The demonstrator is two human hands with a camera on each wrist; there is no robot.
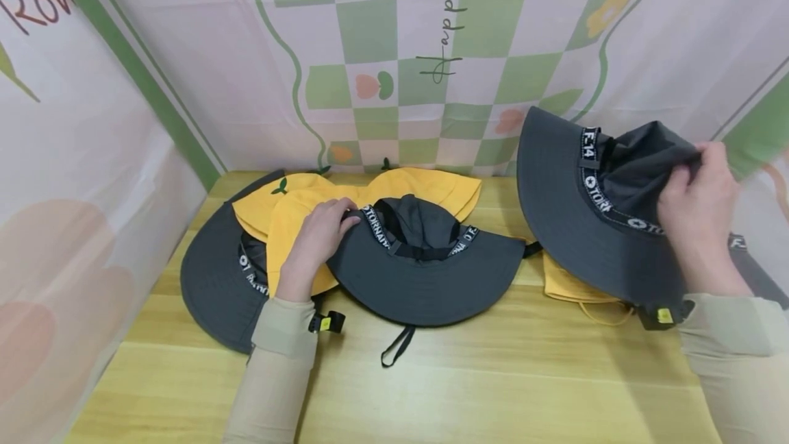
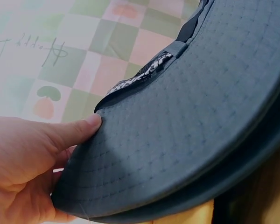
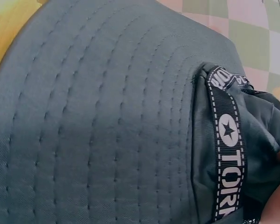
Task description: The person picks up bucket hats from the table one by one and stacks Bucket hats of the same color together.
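Note:
In the head view my left hand [image 1: 316, 242] pinches the left end of the brim of a dark grey sun hat [image 1: 425, 297], which lies with its inside facing me. The left wrist view shows the thumb [image 2: 86, 127] on top of that brim and the fingers beneath. On the right, my right hand [image 1: 703, 207] grips the crown of another dark grey sun hat [image 1: 564, 214], its brim tilted up and its lettered inner band [image 3: 228, 135] exposed. A piece of yellow fabric [image 1: 573, 283] with a thin cord shows below this hat's brim.
Yellow hats [image 1: 413, 187] with small green sprouts lie behind the middle hat. A further dark grey hat [image 1: 212, 286] lies at the left, partly covered by yellow fabric. Everything rests on a wooden table [image 1: 481, 375] before a checked cloth backdrop [image 1: 425, 33].

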